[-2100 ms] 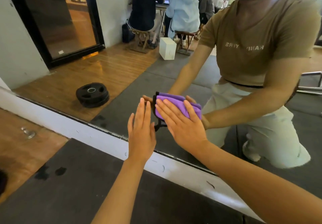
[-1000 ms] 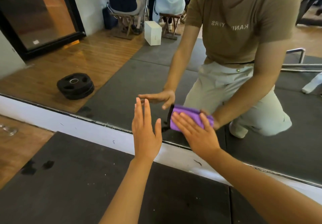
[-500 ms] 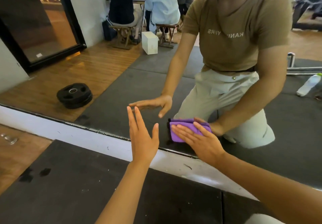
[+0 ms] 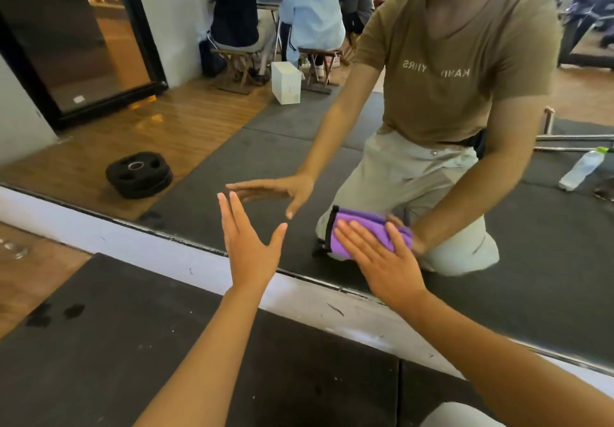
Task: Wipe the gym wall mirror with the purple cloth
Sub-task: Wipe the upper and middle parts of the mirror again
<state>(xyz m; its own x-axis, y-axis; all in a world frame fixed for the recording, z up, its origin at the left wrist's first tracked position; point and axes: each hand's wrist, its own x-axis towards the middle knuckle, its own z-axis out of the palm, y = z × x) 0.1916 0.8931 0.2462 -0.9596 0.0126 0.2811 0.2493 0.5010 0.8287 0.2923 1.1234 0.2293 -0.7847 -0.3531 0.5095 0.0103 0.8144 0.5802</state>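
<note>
Wiping is under way, low on the mirror (image 4: 232, 147). The left hand (image 4: 251, 247) hovers with fingers straight, holding nothing. The right hand (image 4: 382, 260) presses the folded purple cloth (image 4: 358, 230) flat on the glass near its bottom edge; the cloth's long axis runs roughly level. Next: sweep sideways, keeping pressure.

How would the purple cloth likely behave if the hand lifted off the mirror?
The purple cloth looks soft and folded, so probably floppy and light. Only the right hand's flat press pins it to the mirror; it would likely drop.
</note>
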